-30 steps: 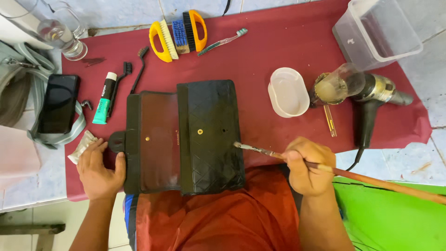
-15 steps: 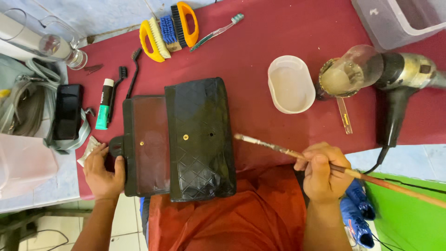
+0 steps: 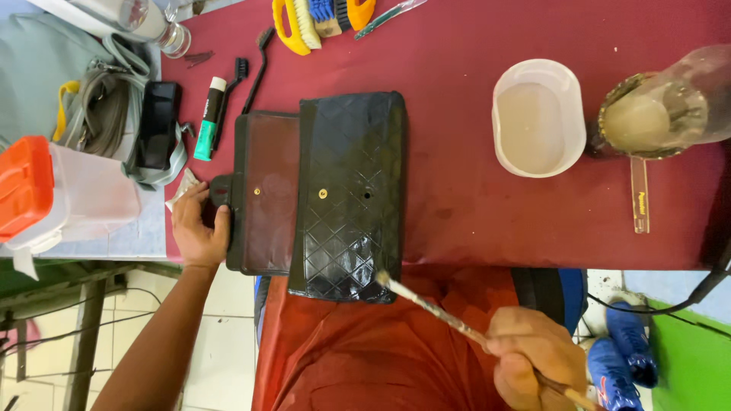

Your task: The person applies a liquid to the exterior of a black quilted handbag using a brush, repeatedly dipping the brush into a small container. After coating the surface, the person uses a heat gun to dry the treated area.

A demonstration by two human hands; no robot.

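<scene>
The black bag [image 3: 335, 194] lies open on the red surface [image 3: 487, 221], its left edge pressed under the left hand [image 3: 196, 228], while the right hand [image 3: 537, 365] has its grip closed around a brush [image 3: 434, 308] whose tip sits at the bag's lower corner, so the brushing seems only partly done.

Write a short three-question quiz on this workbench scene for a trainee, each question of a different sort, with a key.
1. True or false: the right hand holds a paintbrush whose tip is near the lower edge of the black quilted purse.
2. Which hand steadies the purse at its flap end? A) the left hand B) the right hand C) neither
3. Fill in: on the red cloth to the right of the purse sits a white ____ holding a pale liquid.

Key: 1 true; 2 A; 3 tub.
</scene>
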